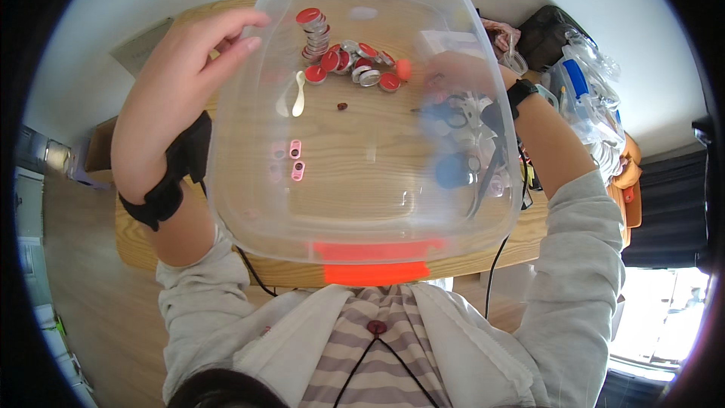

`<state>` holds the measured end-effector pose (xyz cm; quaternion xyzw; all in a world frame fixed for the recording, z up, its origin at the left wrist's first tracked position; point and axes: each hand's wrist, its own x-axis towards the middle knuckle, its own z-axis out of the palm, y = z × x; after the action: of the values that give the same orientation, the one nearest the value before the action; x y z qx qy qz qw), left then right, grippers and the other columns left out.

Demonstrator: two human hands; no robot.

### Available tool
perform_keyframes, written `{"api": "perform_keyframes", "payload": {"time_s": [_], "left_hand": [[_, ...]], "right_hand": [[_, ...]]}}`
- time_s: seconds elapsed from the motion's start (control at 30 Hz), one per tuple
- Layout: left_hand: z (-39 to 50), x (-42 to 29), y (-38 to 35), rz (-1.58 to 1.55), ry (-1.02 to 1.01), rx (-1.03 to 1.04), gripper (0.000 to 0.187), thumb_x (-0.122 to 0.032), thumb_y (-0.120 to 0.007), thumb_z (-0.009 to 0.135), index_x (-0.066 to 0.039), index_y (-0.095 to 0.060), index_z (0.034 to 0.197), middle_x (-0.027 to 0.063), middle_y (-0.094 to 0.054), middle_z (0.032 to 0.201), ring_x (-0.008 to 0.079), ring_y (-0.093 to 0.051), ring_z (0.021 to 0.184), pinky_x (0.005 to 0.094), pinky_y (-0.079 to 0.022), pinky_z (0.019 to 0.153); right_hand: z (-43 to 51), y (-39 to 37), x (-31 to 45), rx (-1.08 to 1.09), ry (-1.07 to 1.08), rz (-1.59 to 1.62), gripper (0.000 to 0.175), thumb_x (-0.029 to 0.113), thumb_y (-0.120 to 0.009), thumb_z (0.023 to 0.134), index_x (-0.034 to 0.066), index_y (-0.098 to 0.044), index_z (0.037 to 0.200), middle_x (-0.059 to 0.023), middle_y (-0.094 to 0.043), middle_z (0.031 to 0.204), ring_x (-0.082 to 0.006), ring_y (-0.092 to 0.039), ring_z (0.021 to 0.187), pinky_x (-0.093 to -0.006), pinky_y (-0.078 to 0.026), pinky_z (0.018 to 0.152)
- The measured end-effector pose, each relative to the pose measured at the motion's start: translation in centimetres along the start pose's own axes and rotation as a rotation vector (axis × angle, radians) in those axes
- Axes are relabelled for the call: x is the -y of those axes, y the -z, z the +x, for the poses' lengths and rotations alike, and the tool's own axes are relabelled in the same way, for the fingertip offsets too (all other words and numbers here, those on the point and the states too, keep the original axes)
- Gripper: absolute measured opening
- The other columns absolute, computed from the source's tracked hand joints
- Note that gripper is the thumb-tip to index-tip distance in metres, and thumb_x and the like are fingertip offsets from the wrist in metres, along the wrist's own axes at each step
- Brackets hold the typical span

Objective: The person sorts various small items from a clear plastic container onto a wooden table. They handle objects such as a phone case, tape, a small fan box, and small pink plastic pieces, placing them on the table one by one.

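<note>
A clear plastic storage bin (362,204) with red latches stands on the wooden table in front of me. My left hand (226,45) is at the bin's upper left rim, thumb and fingers apart, with nothing seen between them. Behind the bin's right wall is my right hand (461,71), blurred by the plastic; its grip is unclear. Through the bin I see stacked tealight candles (314,34), a loose pile of red and silver tealights (345,59), a small white spoon (299,93), a dark brown bit (342,106) and two pink pieces (295,149).
At the right, seen through plastic, lie scissors (453,113), a blue round thing (453,170) and a white box (447,39). A black bag (549,34) and a clear box with a blue latch (575,79) are farther right. Black cables hang at the table's front edge.
</note>
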<state>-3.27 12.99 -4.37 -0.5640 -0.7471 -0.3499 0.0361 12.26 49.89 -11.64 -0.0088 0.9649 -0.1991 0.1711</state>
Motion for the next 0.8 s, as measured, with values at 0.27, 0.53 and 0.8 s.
{"api": "perform_keyframes", "payload": {"time_s": [0.27,0.53,0.8], "left_hand": [[0.0,0.4,-0.2,0.026,-0.068,-0.025,0.022,-0.014,-0.058,0.092,-0.001,-0.059,0.109,0.0115,-0.054,0.072,0.0195,-0.048,0.062,0.03,-0.041,0.059],[0.2,-1.6,0.5,0.085,0.033,0.039,0.023,-0.013,-0.056,0.093,-0.003,-0.061,0.114,0.007,-0.055,0.079,0.0153,-0.051,0.069,0.0271,-0.042,0.063],[0.4,-3.6,1.5,0.129,0.0,0.048,0.023,-0.007,-0.058,0.088,0.006,-0.061,0.107,0.0138,-0.059,0.071,0.0221,-0.055,0.061,0.031,-0.043,0.059]], "right_hand": [[1.2,0.1,-0.2,0.089,-0.02,-0.11,0.022,0.008,-0.065,0.074,-0.0016,-0.064,0.094,-0.0146,-0.065,0.085,-0.0299,-0.061,0.079,-0.0377,-0.048,0.071],[1.2,0.1,-0.2,0.107,-0.06,-0.053,0.023,0.004,-0.065,0.074,-0.0018,-0.064,0.096,-0.015,-0.066,0.091,-0.0283,-0.063,0.083,-0.0371,-0.049,0.073],[0.8,0.8,0.7,0.14,-0.098,-0.234,0.022,0.001,-0.067,0.074,-0.0014,-0.065,0.096,-0.014,-0.067,0.091,-0.0277,-0.066,0.086,-0.0352,-0.05,0.076]]}}
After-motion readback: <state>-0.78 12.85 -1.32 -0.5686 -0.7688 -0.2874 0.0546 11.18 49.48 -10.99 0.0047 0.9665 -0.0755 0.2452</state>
